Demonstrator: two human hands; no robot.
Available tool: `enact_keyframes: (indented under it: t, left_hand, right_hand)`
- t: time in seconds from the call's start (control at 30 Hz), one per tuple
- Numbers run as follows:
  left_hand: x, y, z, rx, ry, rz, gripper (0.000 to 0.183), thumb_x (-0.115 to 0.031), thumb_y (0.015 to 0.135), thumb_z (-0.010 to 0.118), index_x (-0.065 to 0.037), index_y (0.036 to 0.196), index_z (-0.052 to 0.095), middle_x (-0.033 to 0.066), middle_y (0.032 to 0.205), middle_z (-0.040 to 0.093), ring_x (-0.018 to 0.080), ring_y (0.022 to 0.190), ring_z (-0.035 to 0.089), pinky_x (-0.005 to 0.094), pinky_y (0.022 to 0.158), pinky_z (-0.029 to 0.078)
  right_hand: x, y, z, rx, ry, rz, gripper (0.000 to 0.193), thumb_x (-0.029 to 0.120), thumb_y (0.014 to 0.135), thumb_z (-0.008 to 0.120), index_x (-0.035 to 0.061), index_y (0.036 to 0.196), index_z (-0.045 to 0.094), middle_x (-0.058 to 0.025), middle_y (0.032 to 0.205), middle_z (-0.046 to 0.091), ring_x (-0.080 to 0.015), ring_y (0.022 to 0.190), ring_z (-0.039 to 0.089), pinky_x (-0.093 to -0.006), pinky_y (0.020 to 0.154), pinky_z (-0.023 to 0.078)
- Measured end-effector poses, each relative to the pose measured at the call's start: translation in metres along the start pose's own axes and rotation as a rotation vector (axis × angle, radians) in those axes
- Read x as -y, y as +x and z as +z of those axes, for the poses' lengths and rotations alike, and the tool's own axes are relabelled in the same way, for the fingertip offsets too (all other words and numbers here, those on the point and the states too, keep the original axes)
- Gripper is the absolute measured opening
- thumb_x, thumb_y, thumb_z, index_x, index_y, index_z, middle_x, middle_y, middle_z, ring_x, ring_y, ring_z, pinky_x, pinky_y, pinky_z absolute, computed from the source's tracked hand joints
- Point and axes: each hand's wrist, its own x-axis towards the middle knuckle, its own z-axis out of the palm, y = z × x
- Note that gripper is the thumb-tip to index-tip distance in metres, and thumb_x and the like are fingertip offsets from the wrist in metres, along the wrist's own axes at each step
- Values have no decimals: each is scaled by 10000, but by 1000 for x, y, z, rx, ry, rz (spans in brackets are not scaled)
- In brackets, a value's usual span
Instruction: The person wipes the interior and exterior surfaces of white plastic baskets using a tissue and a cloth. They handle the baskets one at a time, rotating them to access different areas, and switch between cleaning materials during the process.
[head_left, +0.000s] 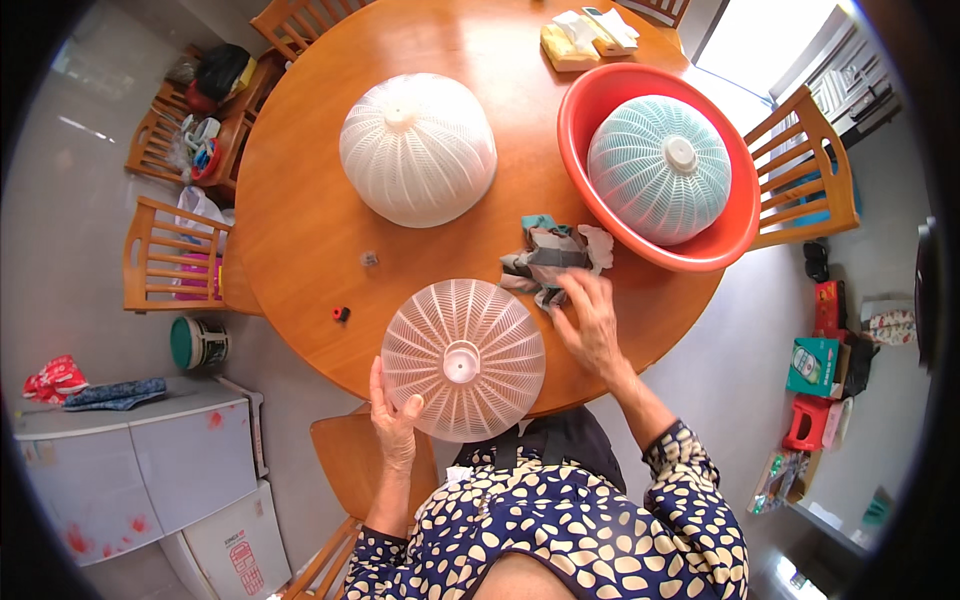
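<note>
My left hand (394, 420) grips the rim of a translucent, pinkish-white slotted food cover (490, 400) at the table's near edge, thumb on the outside. A round fitting marks the cover's middle. My right hand (592, 325) is at the near side of a crumpled grey, striped cloth (556, 262), its thumb and fingers apart and fingertips against the fabric. Further back on the table stands a white dome food cover (420, 160). To the right, a teal and white food cover (640, 190) sits inside a red basin (576, 110).
On the round wooden table (290, 190) lie a small red and black piece (341, 314), a small clear piece (369, 258) and tissue packs (572, 52). Wooden chairs (165, 255) surround it. A white cabinet (190, 450) stands at the lower left, boxes (812, 365) at the right.
</note>
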Motion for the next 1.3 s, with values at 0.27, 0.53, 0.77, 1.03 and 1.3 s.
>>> enact_keyframes:
  t: [0.27,0.53,0.77,1.03,1.3]
  left_hand:
    - [22,27,11,40,142,84,808,-175,796,700,-20,1466,276,117,1407,331,230,1284,392,366,1089,323]
    - [32,38,27,39,523,151,761,-299,864,640,-58,1479,262,192,1422,298,322,1306,351,432,1101,287]
    - [3,26,70,129,1069,662,813,-523,801,644,-108,1445,373,202,1498,275,389,1404,196,588,1107,136]
    - [9,28,69,207,1273,651,854,-686,744,600,-206,1427,420,149,1530,245,362,1429,150,675,1071,60]
    - [6,28,73,186,1190,605,991,-673,697,673,-108,1439,340,173,1525,249,371,1417,182,639,1085,77]
  right_hand:
    - [-42,41,28,-133,-271,-48,258,15,733,645,101,976,626,-68,989,614,-273,1001,563,-448,924,387]
    - [22,24,-14,-217,85,-23,399,-70,691,613,65,1067,627,-131,939,555,-311,858,561,-405,758,465]
    - [67,-27,-10,-13,12,-202,461,122,591,738,127,1042,645,-107,1023,488,-301,906,500,-423,783,420]
    - [60,25,20,-76,0,-158,213,97,742,681,126,950,642,-97,1133,516,-331,1076,484,-449,874,389]
    - [44,70,31,-6,239,-80,218,41,771,650,94,982,645,-85,1048,629,-306,987,566,-408,862,451]
